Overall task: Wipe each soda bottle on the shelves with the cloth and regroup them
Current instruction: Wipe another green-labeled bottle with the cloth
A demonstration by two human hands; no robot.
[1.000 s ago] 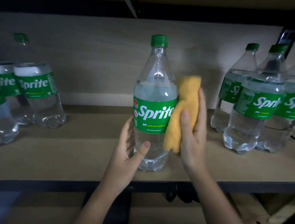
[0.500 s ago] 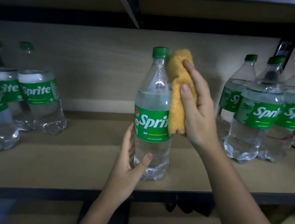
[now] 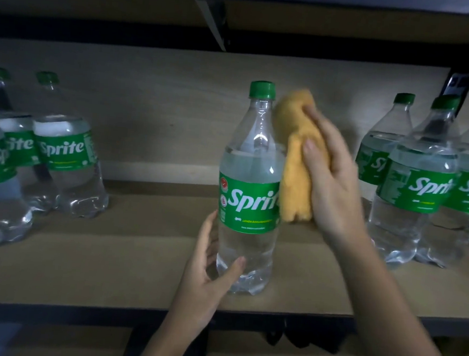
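Note:
A clear Sprite bottle (image 3: 251, 184) with a green cap and green label stands upright in the middle of the wooden shelf (image 3: 126, 259). My left hand (image 3: 208, 282) grips its base, thumb across the front. My right hand (image 3: 332, 180) holds a folded orange cloth (image 3: 296, 166) against the bottle's right side, from the neck down to the label. Three Sprite bottles (image 3: 64, 147) stand grouped at the left. Another three Sprite bottles (image 3: 415, 186) stand at the right.
A dark upper shelf (image 3: 240, 15) with a metal bracket hangs close above the bottle caps. The shelf's black front rail (image 3: 76, 313) runs below my hands. A lower shelf level shows dimly underneath.
My right hand has carried the cloth up the bottle's right side, from the label level to the neck. The left hand has kept its hold on the base.

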